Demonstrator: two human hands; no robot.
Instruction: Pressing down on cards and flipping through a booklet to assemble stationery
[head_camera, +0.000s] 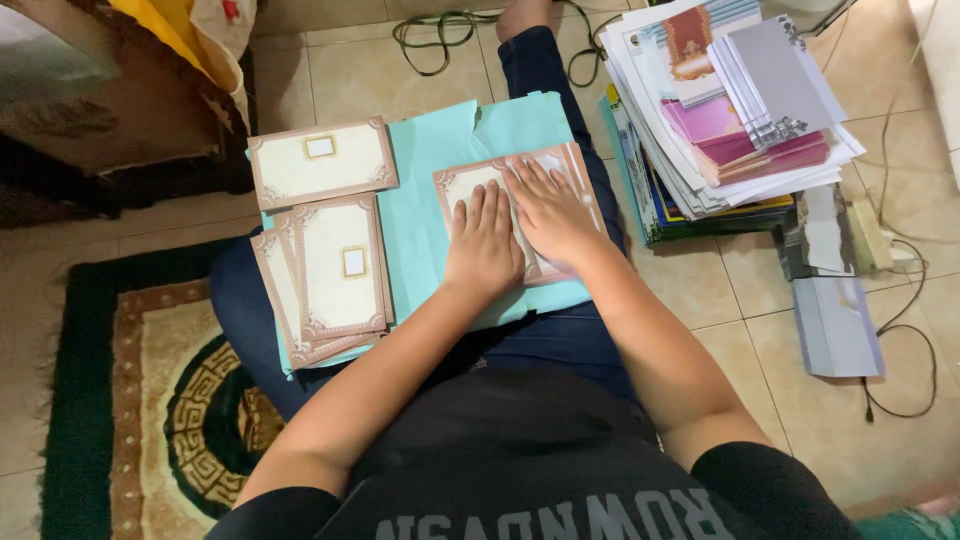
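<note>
- We press our left hand and right hand flat, fingers spread, on a cream card with a brown ornate border, apparently to flatten it.
- It lies under our palms on a teal paper sheet across our lap.
- Finished-looking matching cards lie stacked left of our hands.

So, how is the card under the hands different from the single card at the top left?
The card under the hands is half hidden by the left hand and right hand; the top-left card lies untouched and fully visible. The first is tilted, the second nearly straight. Both are cream with pinkish ornate borders and rest on teal paper.
</note>
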